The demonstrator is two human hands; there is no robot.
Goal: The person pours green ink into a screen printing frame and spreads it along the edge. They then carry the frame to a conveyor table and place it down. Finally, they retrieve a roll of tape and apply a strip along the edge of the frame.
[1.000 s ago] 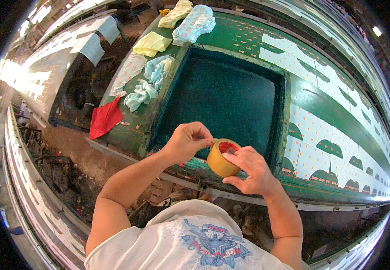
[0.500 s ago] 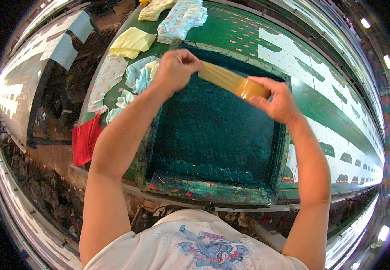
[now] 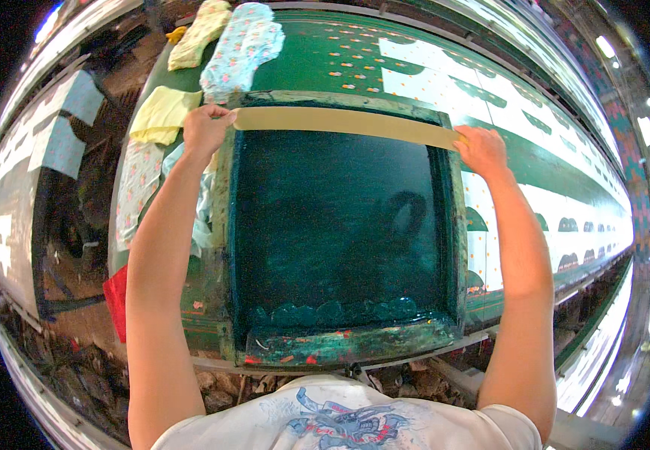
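Observation:
A long strip of tan packing tape (image 3: 340, 121) is stretched taut between my hands, over the far side of a screen-printing frame (image 3: 355, 341). My left hand (image 3: 206, 130) pinches one end of the strip near the frame's far left corner. Closed round the other end is my right hand (image 3: 484, 150), by the far right corner; its fingers hide most of the tape roll. Inside the frame lies a dark blue-green mesh (image 3: 332, 217), with a wet band of ink (image 3: 340, 310) along its near side. Whether the tape touches the frame, I cannot tell.
The frame rests on a long green table (image 3: 302, 56). White printed cloth pieces (image 3: 565, 195) lie on the right. At the left are a yellow cloth (image 3: 161, 112), a floral cloth (image 3: 241, 52) and a red cloth (image 3: 116, 300). Another table (image 3: 13, 225) stands further left.
My hands have moved apart, drawing a longer strip off the roll. The strip is now straighter and nearly level across the frame's far side. The view has shifted right.

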